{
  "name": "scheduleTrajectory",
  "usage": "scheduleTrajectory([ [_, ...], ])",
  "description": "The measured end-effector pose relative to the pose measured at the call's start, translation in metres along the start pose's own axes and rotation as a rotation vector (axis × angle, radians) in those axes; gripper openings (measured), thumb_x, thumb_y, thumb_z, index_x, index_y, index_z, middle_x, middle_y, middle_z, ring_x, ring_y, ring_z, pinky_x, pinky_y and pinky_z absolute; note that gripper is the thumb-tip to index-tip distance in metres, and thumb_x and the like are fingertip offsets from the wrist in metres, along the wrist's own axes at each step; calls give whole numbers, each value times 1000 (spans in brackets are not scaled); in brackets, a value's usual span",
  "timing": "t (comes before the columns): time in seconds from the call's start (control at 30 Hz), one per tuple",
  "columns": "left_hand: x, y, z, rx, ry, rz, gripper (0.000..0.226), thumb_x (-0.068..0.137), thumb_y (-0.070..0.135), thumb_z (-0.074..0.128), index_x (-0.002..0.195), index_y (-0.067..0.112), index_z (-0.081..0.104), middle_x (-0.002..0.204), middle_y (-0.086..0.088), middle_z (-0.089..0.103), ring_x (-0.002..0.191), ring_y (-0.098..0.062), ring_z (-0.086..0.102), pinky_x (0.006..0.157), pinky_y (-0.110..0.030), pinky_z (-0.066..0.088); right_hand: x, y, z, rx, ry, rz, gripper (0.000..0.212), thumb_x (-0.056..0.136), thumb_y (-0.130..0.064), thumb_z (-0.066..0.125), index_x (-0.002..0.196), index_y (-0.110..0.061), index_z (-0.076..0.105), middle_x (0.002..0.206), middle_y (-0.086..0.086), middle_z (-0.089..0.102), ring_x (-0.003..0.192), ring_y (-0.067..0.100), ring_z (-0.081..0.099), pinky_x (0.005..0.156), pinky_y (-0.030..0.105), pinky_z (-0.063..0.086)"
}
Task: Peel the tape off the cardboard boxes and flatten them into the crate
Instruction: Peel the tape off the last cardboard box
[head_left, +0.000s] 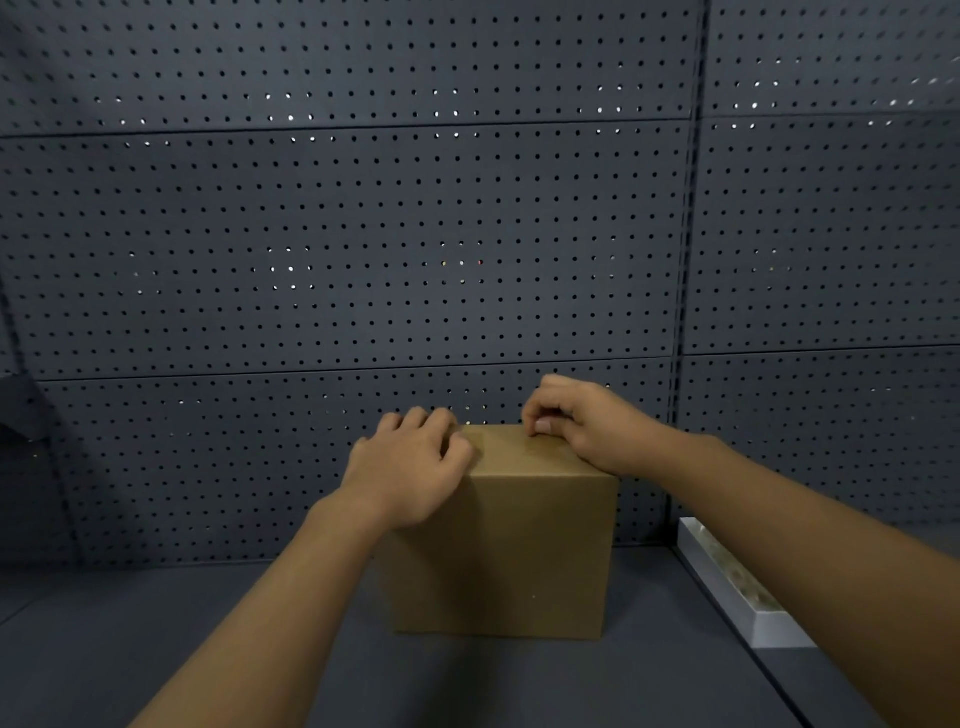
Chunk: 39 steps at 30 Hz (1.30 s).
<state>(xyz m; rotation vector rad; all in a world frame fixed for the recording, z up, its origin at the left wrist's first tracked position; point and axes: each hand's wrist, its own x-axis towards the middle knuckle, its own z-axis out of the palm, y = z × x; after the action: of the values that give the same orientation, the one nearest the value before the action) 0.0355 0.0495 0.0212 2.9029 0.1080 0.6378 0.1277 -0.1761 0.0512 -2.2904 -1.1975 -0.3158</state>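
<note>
While the cardboard box (504, 545) stands upright, left hand (410, 462) curls over its top-left edge, right hand (582, 426) pinches its top.

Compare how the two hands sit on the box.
The left hand lies over the box's top left edge, fingers curled down; the right hand sits at the far right corner, fingertips pinched together on the top. The left shows its back; the right shows a thumbnail. Both touch the top.
</note>
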Motion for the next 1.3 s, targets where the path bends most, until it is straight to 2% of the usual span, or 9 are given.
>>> scheduleTrajectory([
  [0.1,1,0,0,4,-2,0,42,104,55,23,136,35,43,136,7,50,124,-18,42,97,-48,43,1,1,0,-19,-11,1,21,104,-13,56,95,-30,64,101,-15,55,97,3,55,86,24,45],
  [0.2,1,-1,0,1,-3,5,41,104,54,24,135,35,43,135,7,50,124,-18,42,95,-46,42,-1,1,-1,-25,5,12,17,105,-17,54,98,-30,61,105,-16,56,98,4,55,88,26,47],
  [0.33,1,0,0,-3,-7,2,41,104,54,24,135,35,44,136,8,50,125,-18,41,94,-45,41,-2,2,-1,-28,9,10,13,106,-20,53,104,-30,63,105,-17,56,98,3,55,86,23,45],
  [0.53,2,0,0,2,-13,5,42,104,55,23,135,35,43,137,7,49,124,-17,40,93,-45,41,-3,4,-1,-57,23,-29,14,105,-19,56,101,-30,64,103,-18,55,98,1,54,87,25,46],
  [0.7,2,0,0,8,-13,-2,44,104,55,24,137,34,43,138,6,49,125,-18,41,97,-48,43,-3,4,0,-36,27,-25,17,104,-17,58,98,-31,65,101,-18,55,97,0,54,85,20,43],
  [0.93,4,-1,2,11,-9,-1,43,103,55,23,136,35,43,137,7,49,125,-19,42,95,-47,43,1,2,1,-92,13,-27,16,104,-16,57,97,-29,64,100,-10,54,95,10,54,87,35,49],
  [1.2,3,0,2,7,-2,2,42,104,55,24,135,35,44,136,7,50,123,-18,42,93,-46,41,3,1,0,-129,-28,-28,21,106,-12,52,96,-29,61,99,-11,52,94,8,53,87,34,49],
  [1.3,4,0,2,1,-1,6,40,104,54,24,132,35,45,133,7,51,121,-18,42,92,-45,42,-1,4,-1,-91,-8,-16,19,107,-16,50,96,-30,57,102,-14,53,95,9,54,87,32,48],
])
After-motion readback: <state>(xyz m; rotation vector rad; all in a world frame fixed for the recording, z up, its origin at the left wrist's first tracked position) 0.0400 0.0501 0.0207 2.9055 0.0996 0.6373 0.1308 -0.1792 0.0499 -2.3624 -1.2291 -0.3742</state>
